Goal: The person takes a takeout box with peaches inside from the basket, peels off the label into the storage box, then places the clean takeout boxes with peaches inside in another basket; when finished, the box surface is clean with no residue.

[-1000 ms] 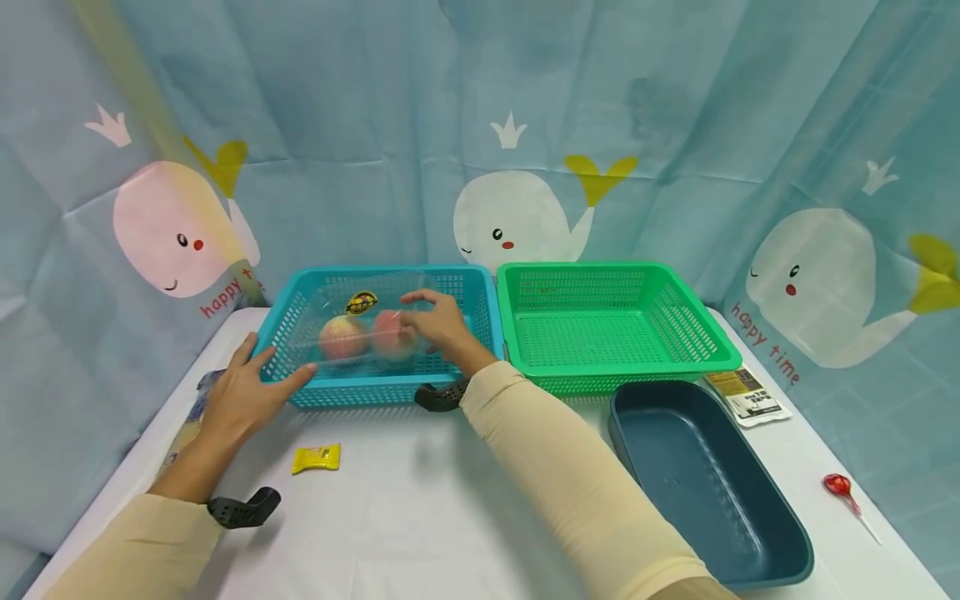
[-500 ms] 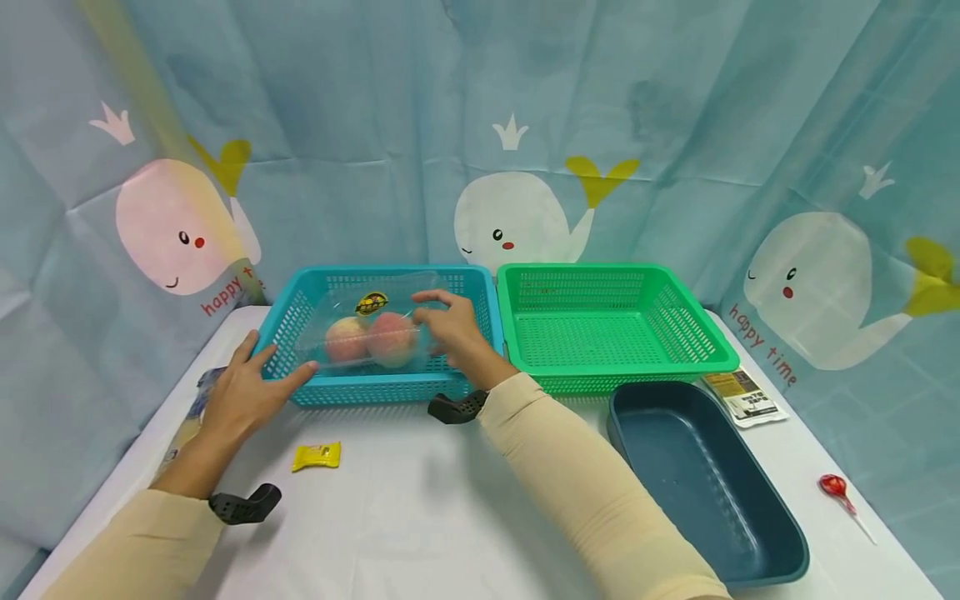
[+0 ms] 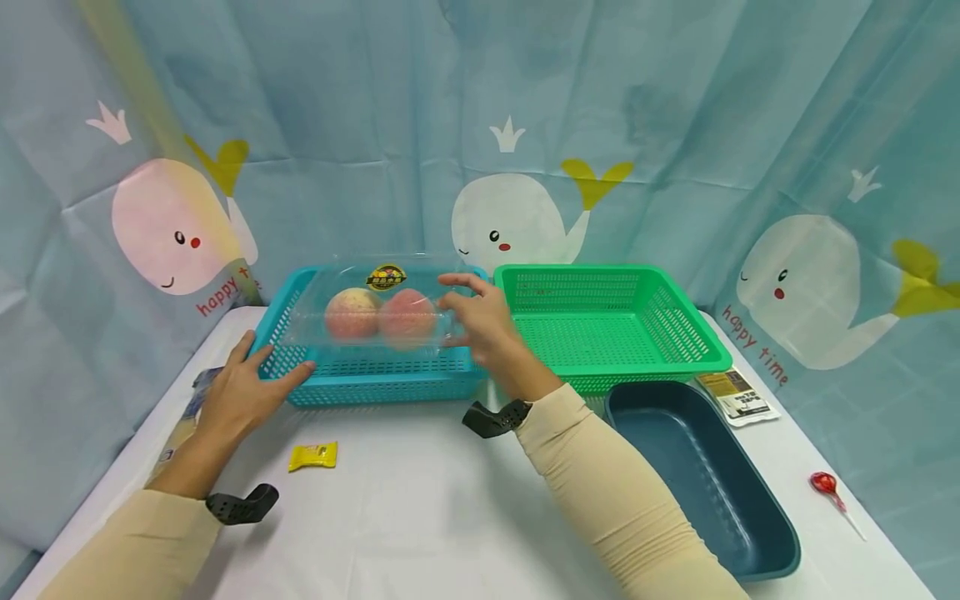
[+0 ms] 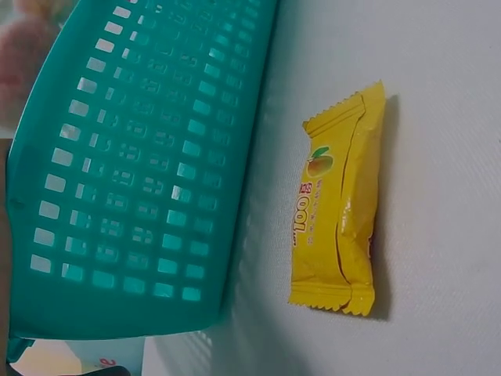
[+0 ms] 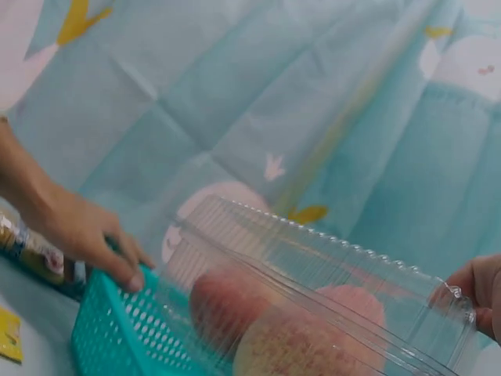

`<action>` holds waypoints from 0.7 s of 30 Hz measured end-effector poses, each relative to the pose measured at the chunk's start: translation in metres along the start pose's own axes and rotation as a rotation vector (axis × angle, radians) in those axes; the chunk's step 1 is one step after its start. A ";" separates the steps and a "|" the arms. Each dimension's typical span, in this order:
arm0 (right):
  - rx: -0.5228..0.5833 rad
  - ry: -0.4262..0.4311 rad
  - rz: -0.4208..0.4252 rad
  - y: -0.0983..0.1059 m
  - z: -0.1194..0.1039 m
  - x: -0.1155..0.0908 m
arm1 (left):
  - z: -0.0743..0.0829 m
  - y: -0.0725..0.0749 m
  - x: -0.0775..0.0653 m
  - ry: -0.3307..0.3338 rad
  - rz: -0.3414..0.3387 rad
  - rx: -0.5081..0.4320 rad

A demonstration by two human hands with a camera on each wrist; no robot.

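Backdrop: pale blue curtain (image 3: 360, 108), creased and softly folded, hangs behind the white table (image 3: 420, 508) and along both its sides. Printed on it: three whales (image 3: 513, 217) with yellow-green tails, each under a small crown (image 3: 507, 137); left whale (image 3: 161, 229) looks pinkish, the other two white. Reddish lettering (image 3: 755, 345) at right reads "happy time". Yellowish band (image 3: 120, 71) slants down at upper left. Light is diffuse; table shadows soft-edged.

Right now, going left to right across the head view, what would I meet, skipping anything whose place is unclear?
Left hand, yellow wrapped snack, left peach, right peach, right hand, green basket, dark blue tub, red lollipop.
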State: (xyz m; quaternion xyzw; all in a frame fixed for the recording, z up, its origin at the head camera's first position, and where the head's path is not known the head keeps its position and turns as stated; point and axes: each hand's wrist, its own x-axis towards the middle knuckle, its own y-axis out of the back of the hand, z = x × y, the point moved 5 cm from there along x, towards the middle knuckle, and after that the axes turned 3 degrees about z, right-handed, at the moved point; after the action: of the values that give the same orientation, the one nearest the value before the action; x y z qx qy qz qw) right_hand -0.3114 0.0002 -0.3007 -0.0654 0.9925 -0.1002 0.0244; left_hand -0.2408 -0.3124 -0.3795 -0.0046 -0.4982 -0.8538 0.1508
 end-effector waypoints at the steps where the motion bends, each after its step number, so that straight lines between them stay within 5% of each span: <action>1: 0.010 -0.002 -0.002 0.002 -0.003 -0.003 | 0.000 0.000 0.000 -0.002 -0.002 0.001; 11: -0.007 -0.006 0.005 0.040 -0.027 -0.047 | -0.001 -0.001 0.001 0.011 0.007 0.002; 21: -0.004 0.006 -0.004 0.080 -0.025 -0.094 | -0.002 -0.001 0.001 -0.006 0.025 0.004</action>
State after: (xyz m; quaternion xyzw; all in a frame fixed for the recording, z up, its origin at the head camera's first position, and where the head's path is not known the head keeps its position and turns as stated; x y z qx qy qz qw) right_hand -0.2301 0.0958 -0.2893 -0.0670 0.9927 -0.0984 0.0213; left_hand -0.2418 -0.3138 -0.3807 -0.0131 -0.5004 -0.8507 0.1602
